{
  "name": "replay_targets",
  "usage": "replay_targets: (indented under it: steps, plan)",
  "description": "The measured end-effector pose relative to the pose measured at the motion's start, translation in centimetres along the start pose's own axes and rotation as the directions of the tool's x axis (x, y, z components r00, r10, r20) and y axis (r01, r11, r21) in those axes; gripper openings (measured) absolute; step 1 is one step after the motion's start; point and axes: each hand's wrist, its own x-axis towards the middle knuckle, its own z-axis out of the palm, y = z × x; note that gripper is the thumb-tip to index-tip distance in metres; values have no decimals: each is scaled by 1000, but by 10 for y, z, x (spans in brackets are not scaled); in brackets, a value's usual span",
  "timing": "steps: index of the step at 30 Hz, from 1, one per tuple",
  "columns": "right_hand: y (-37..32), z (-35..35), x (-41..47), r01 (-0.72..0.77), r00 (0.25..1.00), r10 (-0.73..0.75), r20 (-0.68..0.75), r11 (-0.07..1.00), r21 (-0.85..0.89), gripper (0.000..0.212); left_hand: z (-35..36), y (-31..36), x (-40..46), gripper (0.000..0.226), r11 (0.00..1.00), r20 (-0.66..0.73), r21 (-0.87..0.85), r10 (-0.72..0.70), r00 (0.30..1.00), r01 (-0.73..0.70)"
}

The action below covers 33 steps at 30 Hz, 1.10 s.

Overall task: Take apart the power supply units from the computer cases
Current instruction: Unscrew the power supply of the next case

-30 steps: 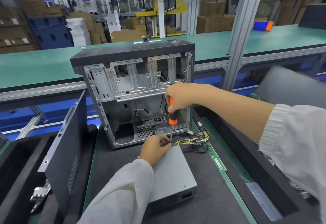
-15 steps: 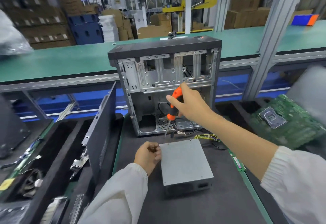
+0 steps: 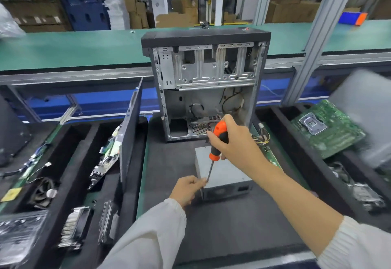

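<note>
An open computer case [image 3: 206, 74] stands upright on the dark mat, its side panel off and its inside mostly bare. In front of it lies a grey power supply unit [image 3: 224, 175], with its yellow and black cables [image 3: 261, 138] trailing to the right. My right hand [image 3: 232, 141] grips an orange and black screwdriver [image 3: 219, 139], its shaft pointing down toward the unit's left edge. My left hand [image 3: 187, 188] is curled at the screwdriver's tip, fingers pinched together beside the unit's front left corner. Whether it holds a screw is hidden.
A black side panel [image 3: 130, 133] stands on edge left of the mat. Black trays on the left hold boards, a fan [image 3: 43, 190] and other parts. A green motherboard [image 3: 326, 127] lies in the right tray. A green conveyor [image 3: 74, 46] runs behind the case.
My right hand has pulled the screwdriver back out of the case and down over the power supply. My left hand has come off the unit's top to its front left corner. The camera view shifted left.
</note>
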Motion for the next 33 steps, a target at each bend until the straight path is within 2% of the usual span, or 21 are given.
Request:
replay_targets:
  steps: [9,17,20,22,24,27,30,33]
  plan:
    - [-6,5,-17,-51,997,50,-60,999,-13,37,-3,-3,-8,35,998,48,-57,24,999,-22]
    - [-11,4,-15,-58,998,57,-25,997,-44,35,-3,-3,-10,30,998,49,-48,47,998,-44]
    - [-25,-5,-6,-47,997,59,50,975,-219,39,-5,-2,-10,19,976,-13,54,211,977,-210]
    - [-36,-12,3,-59,984,114,134,930,-362,40,-11,0,-9,6,936,38,64,343,939,-345]
    - [-47,-16,9,-52,959,158,235,914,-401,38,-18,4,-6,20,899,144,109,408,902,-424]
    - [-59,-18,15,-6,906,174,385,916,-401,26,-22,10,-2,12,877,257,179,396,882,-446]
    - [-66,-23,21,43,877,193,440,880,-472,18,-18,13,1,9,886,223,152,401,889,-438]
    - [-78,-25,24,109,818,184,545,881,-460,22,-15,11,1,13,881,160,161,422,892,-445]
